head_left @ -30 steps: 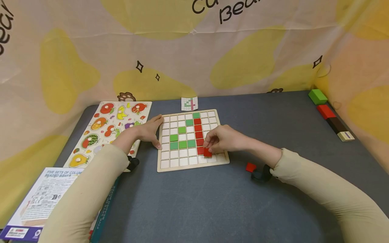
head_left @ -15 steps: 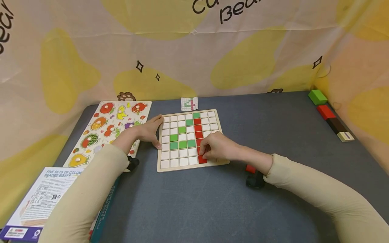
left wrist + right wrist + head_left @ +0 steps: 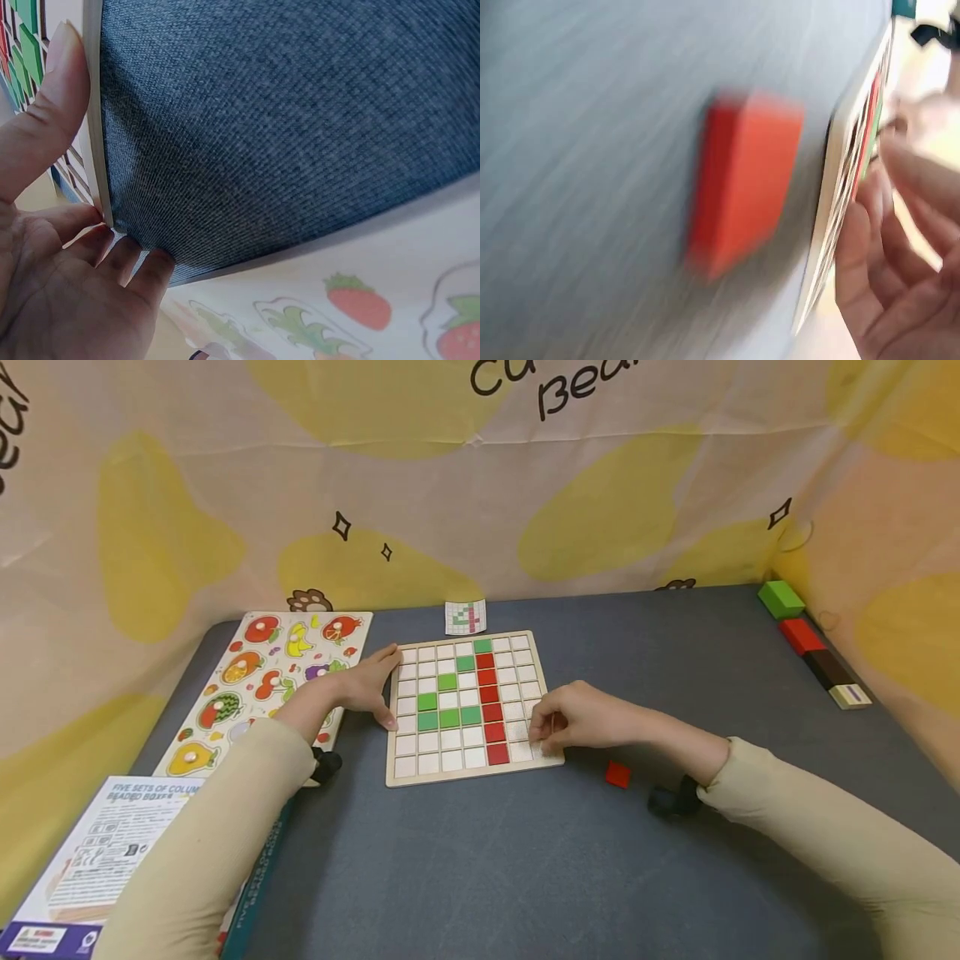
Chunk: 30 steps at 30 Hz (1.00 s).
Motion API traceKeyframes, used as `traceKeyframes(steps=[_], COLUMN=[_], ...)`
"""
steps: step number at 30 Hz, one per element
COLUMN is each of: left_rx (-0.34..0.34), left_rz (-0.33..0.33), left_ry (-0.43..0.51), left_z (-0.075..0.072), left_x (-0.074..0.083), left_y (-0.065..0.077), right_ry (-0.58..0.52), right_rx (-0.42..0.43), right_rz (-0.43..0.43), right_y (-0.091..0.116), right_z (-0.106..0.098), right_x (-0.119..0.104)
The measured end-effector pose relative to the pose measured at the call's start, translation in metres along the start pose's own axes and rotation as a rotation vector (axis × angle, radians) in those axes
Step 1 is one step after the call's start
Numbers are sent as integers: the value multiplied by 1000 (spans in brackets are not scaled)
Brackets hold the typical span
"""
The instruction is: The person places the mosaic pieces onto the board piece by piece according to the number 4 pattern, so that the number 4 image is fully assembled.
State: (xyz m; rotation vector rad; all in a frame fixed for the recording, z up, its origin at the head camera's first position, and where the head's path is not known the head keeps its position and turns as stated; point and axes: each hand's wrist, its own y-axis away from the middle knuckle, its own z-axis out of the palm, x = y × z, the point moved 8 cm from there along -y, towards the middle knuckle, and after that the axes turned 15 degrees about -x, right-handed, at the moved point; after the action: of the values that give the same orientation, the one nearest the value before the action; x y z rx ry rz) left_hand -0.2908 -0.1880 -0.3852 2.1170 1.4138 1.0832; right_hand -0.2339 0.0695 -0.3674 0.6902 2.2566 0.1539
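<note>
A pale wooden grid board (image 3: pixel 465 774) lies on the dark table, with a column of red tiles (image 3: pixel 492 712) and several green tiles (image 3: pixel 449 718) set among white squares. My left hand (image 3: pixel 366 685) rests at the board's left edge. In the left wrist view its thumb (image 3: pixel 64 90) lies over the rim, fingers spread by the corner. Over the board's lower right corner, my right hand (image 3: pixel 588 717) has loosely bent fingers and holds nothing visible. One red piece (image 3: pixel 618 774) lies on the table near that wrist; it looks thick and blurred in the right wrist view.
Behind the board stands a small pattern card (image 3: pixel 465 618). A fruit puzzle board (image 3: pixel 225 668) and a box (image 3: pixel 112 852) lie left. Along the right edge are a green block (image 3: pixel 781 599), red pieces (image 3: pixel 800 635), dark pieces (image 3: pixel 827 668) and pale pieces (image 3: pixel 851 696).
My right hand set a red tile into the bottom square of the red column, let go and moved right. The loose red piece on the table is uncovered again. My left hand stayed put.
</note>
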Motion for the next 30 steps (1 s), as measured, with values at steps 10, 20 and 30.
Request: traceKeyframes(steps=[10, 20, 30], left_rx=[0, -1, 1], left_rz=[-2, -1, 2], left_ry=[4, 4, 1], left_z=[0, 1, 0], left_x=[0, 0, 1], left_y=[2, 0, 0], right_ry=[-102, -31, -47], right_rx=[-222, -263, -92], right_rz=[63, 36, 107], right_y=[54, 60, 45], right_z=[2, 12, -14], right_x=[41, 46, 50])
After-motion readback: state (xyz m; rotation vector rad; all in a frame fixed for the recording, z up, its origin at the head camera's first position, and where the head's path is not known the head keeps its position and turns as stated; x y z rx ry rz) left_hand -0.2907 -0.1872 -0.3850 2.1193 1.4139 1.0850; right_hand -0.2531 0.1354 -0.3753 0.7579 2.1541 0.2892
